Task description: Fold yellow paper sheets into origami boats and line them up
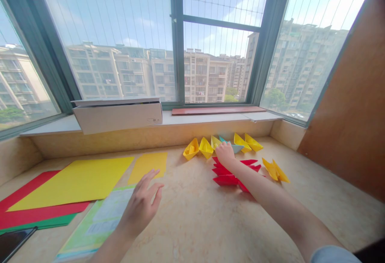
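My right hand (225, 153) reaches to the back of the stone counter, its fingers closed on a light blue paper boat (237, 148), though the fingertips are partly hidden. A pale yellow paper boat (214, 141) touches or nearly touches those fingers. Yellow paper boats stand in the same row, among them one at the left end (191, 149) and one at the right end (253, 142). Under my right wrist lie several red paper boats (225, 179), partly covered by the forearm. My left hand (143, 199) is open and holds nothing, near a green-and-clear plastic packet (99, 219).
Yellow paper sheets (75, 179) overlap red (57, 213) and green sheets (51, 222) at left. A smaller orange-yellow sheet (150, 164) lies beside them. A dark phone-like object (15, 242) sits front left. Another yellow boat (275, 170) stands right. A white box (117, 116) rests on the sill.
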`<state>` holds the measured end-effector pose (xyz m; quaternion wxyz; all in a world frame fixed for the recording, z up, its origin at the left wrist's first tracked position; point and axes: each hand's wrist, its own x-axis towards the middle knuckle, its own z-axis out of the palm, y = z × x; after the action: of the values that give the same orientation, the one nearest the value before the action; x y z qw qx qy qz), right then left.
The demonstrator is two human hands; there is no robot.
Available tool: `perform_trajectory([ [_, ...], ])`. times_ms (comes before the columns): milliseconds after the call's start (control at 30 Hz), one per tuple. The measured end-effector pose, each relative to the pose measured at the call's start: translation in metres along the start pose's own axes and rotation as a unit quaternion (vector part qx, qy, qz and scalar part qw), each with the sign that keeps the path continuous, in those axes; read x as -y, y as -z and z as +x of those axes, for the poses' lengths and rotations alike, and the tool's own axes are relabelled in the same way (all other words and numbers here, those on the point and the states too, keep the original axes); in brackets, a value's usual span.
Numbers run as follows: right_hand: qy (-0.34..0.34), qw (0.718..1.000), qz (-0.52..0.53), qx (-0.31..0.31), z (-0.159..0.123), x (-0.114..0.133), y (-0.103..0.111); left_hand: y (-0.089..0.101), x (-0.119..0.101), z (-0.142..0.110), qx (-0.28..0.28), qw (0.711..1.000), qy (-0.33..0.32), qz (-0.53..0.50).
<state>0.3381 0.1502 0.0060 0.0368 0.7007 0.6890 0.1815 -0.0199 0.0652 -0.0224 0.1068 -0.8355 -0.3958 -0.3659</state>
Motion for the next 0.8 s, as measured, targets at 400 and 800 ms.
perform_trajectory([
  [400,-0.041,0.997,0.041,-0.043,-0.015,-0.054,0.004,-0.012,0.016,-0.002,0.013,1.0,0.007,0.009],
  [800,-0.067,0.997,0.036,-0.031,-0.018,-0.124,-0.039,-0.076,0.004,0.107,0.24,0.949,0.204,-0.004],
])
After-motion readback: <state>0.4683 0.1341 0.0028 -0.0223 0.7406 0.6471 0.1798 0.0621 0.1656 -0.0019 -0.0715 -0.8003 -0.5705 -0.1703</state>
